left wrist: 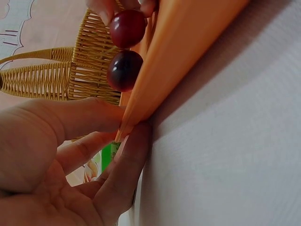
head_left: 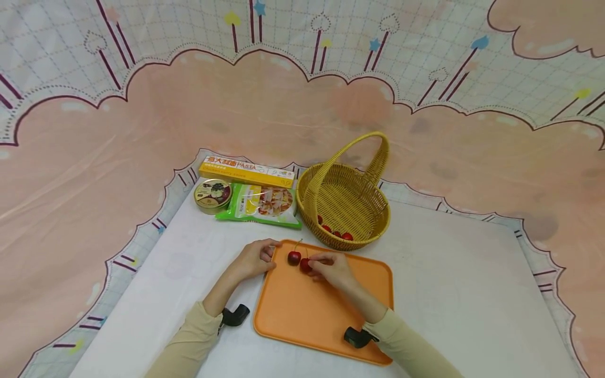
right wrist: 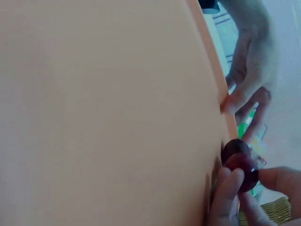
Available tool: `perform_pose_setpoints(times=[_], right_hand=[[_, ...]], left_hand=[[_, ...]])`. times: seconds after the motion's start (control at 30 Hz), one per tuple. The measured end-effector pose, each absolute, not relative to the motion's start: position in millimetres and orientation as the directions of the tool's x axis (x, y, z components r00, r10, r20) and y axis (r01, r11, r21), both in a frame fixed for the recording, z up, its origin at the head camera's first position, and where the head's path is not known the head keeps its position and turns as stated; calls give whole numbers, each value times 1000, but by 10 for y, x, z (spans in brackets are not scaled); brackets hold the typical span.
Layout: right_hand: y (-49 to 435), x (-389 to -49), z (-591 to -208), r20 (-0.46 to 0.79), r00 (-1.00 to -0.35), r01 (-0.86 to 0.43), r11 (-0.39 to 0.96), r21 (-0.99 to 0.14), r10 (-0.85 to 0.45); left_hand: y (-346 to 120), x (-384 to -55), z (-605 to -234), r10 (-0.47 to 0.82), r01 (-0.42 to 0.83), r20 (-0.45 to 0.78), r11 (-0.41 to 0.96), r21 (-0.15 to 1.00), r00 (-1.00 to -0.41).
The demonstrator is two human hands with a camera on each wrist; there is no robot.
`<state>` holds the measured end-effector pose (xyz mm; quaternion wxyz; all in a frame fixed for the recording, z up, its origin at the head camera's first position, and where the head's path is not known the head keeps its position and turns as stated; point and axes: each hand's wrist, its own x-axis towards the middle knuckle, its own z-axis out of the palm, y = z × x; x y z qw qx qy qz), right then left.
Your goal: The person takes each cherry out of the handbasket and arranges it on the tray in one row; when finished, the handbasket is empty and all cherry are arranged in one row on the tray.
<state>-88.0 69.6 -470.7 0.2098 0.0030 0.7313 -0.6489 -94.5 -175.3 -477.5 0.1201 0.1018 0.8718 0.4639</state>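
Note:
On the orange tray point(head_left: 307, 315), near its far left corner, a dark red cherry point(head_left: 294, 258) lies with its stem up. Just right of it is a second, brighter cherry point(head_left: 305, 265), pinched between the thumb and fingers of my right hand point(head_left: 334, 270). The two cherries touch or nearly touch in the left wrist view. My left hand point(head_left: 252, 260) grips the tray's left rim near that corner. Seen from the left wrist, its thumb and a finger point(left wrist: 129, 165) lie on either side of the rim.
Behind the tray stands a yellow wicker basket point(head_left: 380, 220) with a tall handle and several red cherries inside. To its left are a pasta box point(head_left: 246, 172), a round tin point(head_left: 212, 194) and a green-edged food packet point(head_left: 264, 205). White cloth point(head_left: 454, 283) covers the table.

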Motion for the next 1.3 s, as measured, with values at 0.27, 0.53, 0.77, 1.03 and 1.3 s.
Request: perform_pose_setpoints(times=[0.27, 0.53, 0.77, 1.03, 1.3], right_hand=[[609, -877, -4707, -306, -936, 279, 162, -947, -174], [575, -882, -4748, -258, -954, 221, 229, -948, -149], [544, -866, -4754, -165, -976, 99, 383, -919, -143], [392, -908, -4719, -173, -981, 107, 499, -860, -88], [260, -948, -4709, -109, -990, 47, 530, -846, -86]], left_hand=[[-1757, -936, -4770, 291, 73, -102, 533, 843, -951], [-1751, -939, -4764, 290, 69, -108, 539, 840, -951], [-1749, -945, -4774, 284, 59, -119, 547, 835, -951], [-1766, -942, -4765, 273, 41, -134, 552, 833, -953], [-1758, -952, -4769, 276, 32, -147, 554, 832, -950]])
